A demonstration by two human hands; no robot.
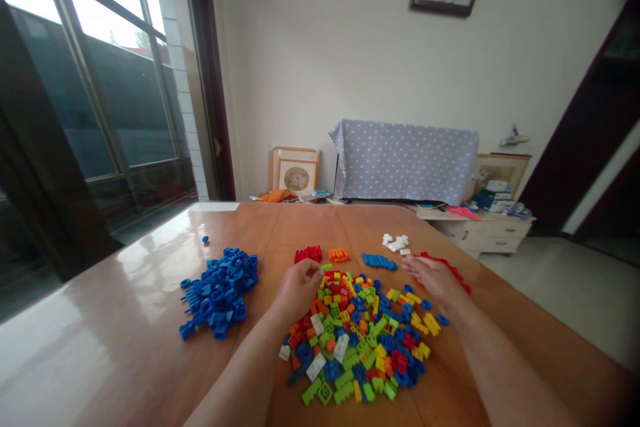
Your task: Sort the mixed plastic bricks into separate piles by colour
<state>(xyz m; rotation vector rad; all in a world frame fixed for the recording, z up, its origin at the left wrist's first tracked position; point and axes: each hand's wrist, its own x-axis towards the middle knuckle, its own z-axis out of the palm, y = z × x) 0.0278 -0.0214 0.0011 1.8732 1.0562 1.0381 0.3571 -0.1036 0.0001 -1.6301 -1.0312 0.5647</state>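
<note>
My left hand [299, 288] is at the far left side of a mixed heap of toy building bricks [360, 340]. Its fingers are curled in a pinch, with a light green brick [326, 267] at the tips. Just beyond it lie a row of red bricks [308, 253] and a short row of orange bricks [339, 255]. My right hand [434, 278] hovers over the right side, fingers stretched out and holding nothing I can see. Near its fingertips are several white bricks [395, 242], a blue row [379, 261] and a red line of bricks [453, 269], partly hidden by the hand.
A pile of blue bricks [220, 293] is on the left of the wooden table [150, 347], with one blue piece [205, 239] behind it. Past the table's far edge stand a cloth-covered object [405, 160], framed pictures [297, 173] and a white cabinet [493, 233].
</note>
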